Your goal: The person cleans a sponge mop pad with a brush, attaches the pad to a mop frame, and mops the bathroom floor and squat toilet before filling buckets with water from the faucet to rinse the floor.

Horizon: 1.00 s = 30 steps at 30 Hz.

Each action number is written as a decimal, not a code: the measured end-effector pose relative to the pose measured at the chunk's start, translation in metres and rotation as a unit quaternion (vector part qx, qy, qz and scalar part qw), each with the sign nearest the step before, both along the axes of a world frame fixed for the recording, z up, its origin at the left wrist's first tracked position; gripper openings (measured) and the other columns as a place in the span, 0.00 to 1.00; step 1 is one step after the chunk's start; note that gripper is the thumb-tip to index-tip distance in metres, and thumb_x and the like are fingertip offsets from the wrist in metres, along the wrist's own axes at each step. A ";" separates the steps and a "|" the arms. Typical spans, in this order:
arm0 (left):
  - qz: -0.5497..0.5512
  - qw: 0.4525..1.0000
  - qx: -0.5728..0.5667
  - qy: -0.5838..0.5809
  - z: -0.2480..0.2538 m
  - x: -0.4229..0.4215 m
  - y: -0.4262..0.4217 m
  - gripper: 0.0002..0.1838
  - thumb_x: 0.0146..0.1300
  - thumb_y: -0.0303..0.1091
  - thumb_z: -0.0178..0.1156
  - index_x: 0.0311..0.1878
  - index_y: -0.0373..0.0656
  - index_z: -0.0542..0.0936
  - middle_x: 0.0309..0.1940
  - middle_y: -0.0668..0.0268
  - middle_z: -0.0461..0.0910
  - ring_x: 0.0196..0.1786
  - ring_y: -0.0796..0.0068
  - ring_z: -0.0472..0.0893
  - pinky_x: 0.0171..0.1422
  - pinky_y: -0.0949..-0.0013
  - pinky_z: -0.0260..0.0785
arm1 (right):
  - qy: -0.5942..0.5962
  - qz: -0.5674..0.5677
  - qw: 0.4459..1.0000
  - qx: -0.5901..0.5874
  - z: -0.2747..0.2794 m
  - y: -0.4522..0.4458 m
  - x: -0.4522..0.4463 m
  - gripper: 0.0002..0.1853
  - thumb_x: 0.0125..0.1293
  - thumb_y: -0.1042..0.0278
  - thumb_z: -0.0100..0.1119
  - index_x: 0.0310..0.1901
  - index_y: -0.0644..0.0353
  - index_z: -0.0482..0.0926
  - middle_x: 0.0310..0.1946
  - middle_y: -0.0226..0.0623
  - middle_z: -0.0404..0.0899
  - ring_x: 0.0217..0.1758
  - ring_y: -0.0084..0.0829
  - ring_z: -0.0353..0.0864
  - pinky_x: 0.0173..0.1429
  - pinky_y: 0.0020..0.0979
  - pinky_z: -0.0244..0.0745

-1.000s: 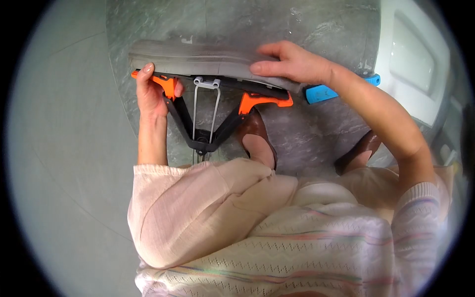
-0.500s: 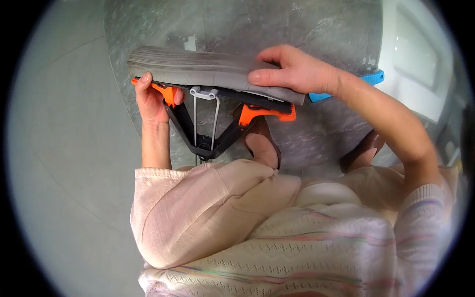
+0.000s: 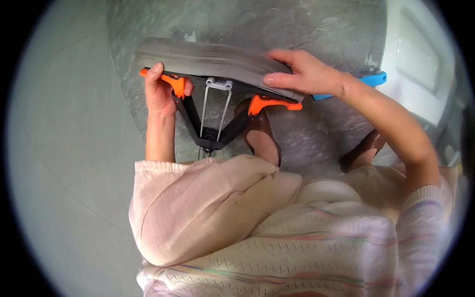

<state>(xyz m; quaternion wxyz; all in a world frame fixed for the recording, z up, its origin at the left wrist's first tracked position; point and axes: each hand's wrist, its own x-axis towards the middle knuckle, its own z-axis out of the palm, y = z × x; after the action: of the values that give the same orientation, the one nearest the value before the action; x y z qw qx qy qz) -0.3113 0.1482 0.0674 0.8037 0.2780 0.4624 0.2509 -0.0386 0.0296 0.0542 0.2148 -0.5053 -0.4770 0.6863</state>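
Over the marbled floor, the left hand clasps an orange clip; the right hand, half-open, rests against the grey pad, fingertips blurry, wrist partly hiding something blue.

I saw the pad against the twelve-o'clock side of the frame; from there, the near shoe was toward half past four, the far shoe at four, the handled tool at three.

Wire rods divide the gap between black arms.
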 end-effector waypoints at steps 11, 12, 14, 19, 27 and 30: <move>0.001 1.000 -0.002 0.028 0.008 0.001 0.002 0.18 0.52 0.47 0.55 0.33 0.39 0.73 0.24 0.61 0.76 0.15 0.66 0.71 0.17 0.67 0.64 | 0.023 0.071 0.997 -0.014 0.019 0.034 0.003 0.36 0.52 0.48 0.60 0.56 0.67 0.64 0.46 0.42 0.73 0.50 0.30 0.71 0.55 0.27 0.64; 0.003 0.999 0.006 0.037 0.009 0.001 0.001 0.18 0.52 0.47 0.55 0.33 0.39 0.73 0.24 0.61 0.76 0.15 0.66 0.71 0.17 0.67 0.64 | 0.011 0.068 0.998 0.007 0.023 0.036 -0.001 0.37 0.52 0.48 0.60 0.56 0.67 0.64 0.46 0.43 0.73 0.50 0.30 0.71 0.55 0.27 0.64; 0.004 0.999 0.012 0.033 0.011 0.003 0.000 0.19 0.53 0.48 0.55 0.34 0.39 0.73 0.24 0.61 0.76 0.15 0.66 0.71 0.17 0.66 0.64 | -0.016 0.052 0.998 0.031 0.010 0.032 -0.004 0.34 0.53 0.47 0.59 0.54 0.68 0.66 0.43 0.43 0.74 0.46 0.30 0.72 0.52 0.27 0.66; -0.010 1.000 0.018 -0.004 0.005 0.002 0.001 0.21 0.53 0.48 0.54 0.37 0.38 0.72 0.25 0.59 0.76 0.15 0.66 0.71 0.16 0.67 0.63 | -0.003 0.049 0.999 -0.023 0.002 0.037 -0.001 0.31 0.55 0.47 0.58 0.50 0.68 0.70 0.39 0.41 0.76 0.43 0.28 0.72 0.48 0.27 0.67; 0.009 0.999 0.012 -0.034 0.008 0.008 0.000 0.22 0.52 0.49 0.54 0.40 0.38 0.72 0.29 0.59 0.76 0.19 0.67 0.74 0.16 0.68 0.64 | -0.116 0.040 0.979 0.162 0.005 0.026 -0.013 0.24 0.53 0.49 0.59 0.36 0.66 0.72 0.26 0.48 0.73 0.31 0.42 0.73 0.36 0.35 0.68; 0.012 1.000 0.014 -0.003 0.010 0.014 -0.003 0.22 0.52 0.48 0.55 0.40 0.39 0.72 0.29 0.60 0.76 0.21 0.67 0.75 0.17 0.68 0.65 | -0.159 0.054 0.966 0.198 0.012 0.016 -0.020 0.22 0.53 0.49 0.58 0.32 0.65 0.70 0.25 0.52 0.71 0.30 0.53 0.69 0.33 0.38 0.67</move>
<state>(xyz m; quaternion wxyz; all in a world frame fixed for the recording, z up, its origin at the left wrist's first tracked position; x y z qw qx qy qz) -0.2976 0.1447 0.0776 0.7979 0.2832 0.4599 0.2677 -0.0584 0.0461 0.0660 0.1944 -0.5288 -0.6581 0.4995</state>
